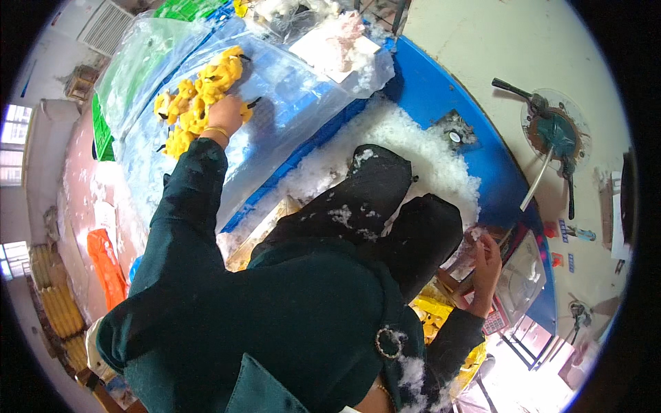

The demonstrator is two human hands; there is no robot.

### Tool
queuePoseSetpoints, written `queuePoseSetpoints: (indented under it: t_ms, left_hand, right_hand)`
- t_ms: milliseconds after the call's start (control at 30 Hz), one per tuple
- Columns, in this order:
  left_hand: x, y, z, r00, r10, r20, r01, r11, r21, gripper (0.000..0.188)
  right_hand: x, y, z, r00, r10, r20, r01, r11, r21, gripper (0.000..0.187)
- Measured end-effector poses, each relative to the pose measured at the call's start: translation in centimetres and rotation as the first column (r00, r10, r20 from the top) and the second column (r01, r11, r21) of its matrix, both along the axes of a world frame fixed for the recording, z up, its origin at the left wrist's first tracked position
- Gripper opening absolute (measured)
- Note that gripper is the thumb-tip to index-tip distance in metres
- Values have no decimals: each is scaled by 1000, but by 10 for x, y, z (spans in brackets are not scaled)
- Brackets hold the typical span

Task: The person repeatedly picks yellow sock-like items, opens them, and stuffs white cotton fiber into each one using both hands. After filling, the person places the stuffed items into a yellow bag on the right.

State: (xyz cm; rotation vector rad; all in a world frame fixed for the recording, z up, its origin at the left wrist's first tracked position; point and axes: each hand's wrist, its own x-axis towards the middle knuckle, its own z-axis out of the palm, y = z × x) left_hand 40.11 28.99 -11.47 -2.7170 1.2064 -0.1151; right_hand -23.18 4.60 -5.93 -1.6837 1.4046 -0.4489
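Note:
My left hand (226,115) reaches onto a pile of small yellow plush pieces (200,93) with dark tips, heaped on a clear plastic sheet (282,103). Its fingers close on one of the plush pieces at the pile's right side, though the fingertips are hidden. Low on the right, my right hand (486,267) is raised beside my knee with its fingers stretched and a little apart. White fluffy stuffing (441,162) lies in a thick heap in front of my knees, and wisps of it show near the right fingertips.
A blue table or bin edge (475,89) curves round the stuffing. A round machine part with dark handles (554,134) stands on the pale panel at right. Near my right forearm are a yellow bag (434,320) and a red-edged calculator (494,322). An orange item (107,265) lies at left.

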Motion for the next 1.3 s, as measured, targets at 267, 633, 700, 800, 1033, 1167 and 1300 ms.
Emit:
queuePoseSetpoints:
  t_ms: [267, 633, 700, 800, 1033, 1167, 1300]
  left_hand:
    - [-93, -98, 63, 374, -550, -747, -349, 662, -663, 9]
    - [-283, -165, 106, -165, -749, -642, -47, 656, -753, 14]
    - [-276, -174, 107, -251, -775, -580, -45, 608, -793, 11]
    - [-282, -195, 125, -231, -688, -688, -14, 709, -705, 15]
    - [-319, -216, 103, -570, -273, -775, 179, 880, -441, 18]
    - [-337, -226, 119, -552, -214, -806, 208, 901, -381, 19]
    - [-350, -239, 119, -529, -209, -823, 326, 845, -424, 17]
  right_hand:
    - [97, 19, 42, 971, 193, 142, -203, 977, 60, 22]
    - [155, 14, 44, 712, 111, 693, -258, 960, 111, 20]
    - [132, 8, 61, 731, 118, 672, -364, 900, 238, 19]
    - [125, 9, 74, 754, 171, 634, -374, 906, 201, 17]
    - [94, -4, 94, 882, 300, 363, -329, 944, 21, 17]
    - [58, -7, 78, 876, 483, 2, -471, 855, -215, 22]
    - [43, -12, 72, 942, 312, -124, -314, 688, -654, 19]
